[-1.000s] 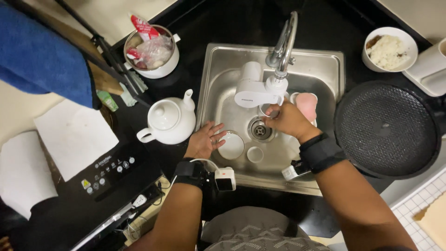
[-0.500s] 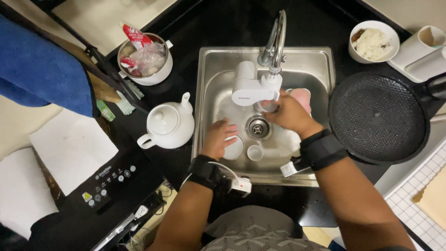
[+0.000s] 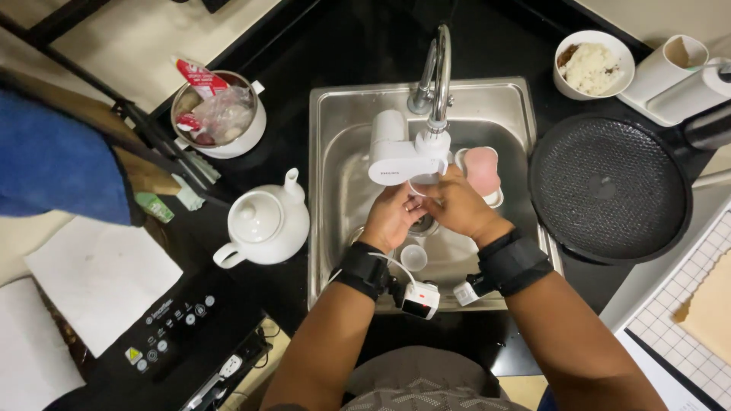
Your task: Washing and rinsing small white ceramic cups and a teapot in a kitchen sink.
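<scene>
Both my hands meet over the drain of the steel sink (image 3: 329, 152), right under the white filter block (image 3: 400, 156) on the faucet (image 3: 440, 68). My right hand (image 3: 461, 207) holds a small round cup (image 3: 417, 186) by its rim beneath the spout. My left hand (image 3: 392, 217) is closed against the same cup from the left. Most of the cup is hidden by the fingers. A small white round piece (image 3: 413, 257) lies on the sink floor just below my hands. Both wrists wear black bands with small white devices.
A pink sponge in a white dish (image 3: 482, 171) sits in the sink's right side. A white teapot (image 3: 263, 222) stands left of the sink, a black pan (image 3: 609, 186) right of it. A bowl of rice (image 3: 592, 65) and a pot of packets (image 3: 218, 114) stand further back.
My left hand has left the small white piece on the sink floor and risen to join my right hand at the cup under the faucet.
</scene>
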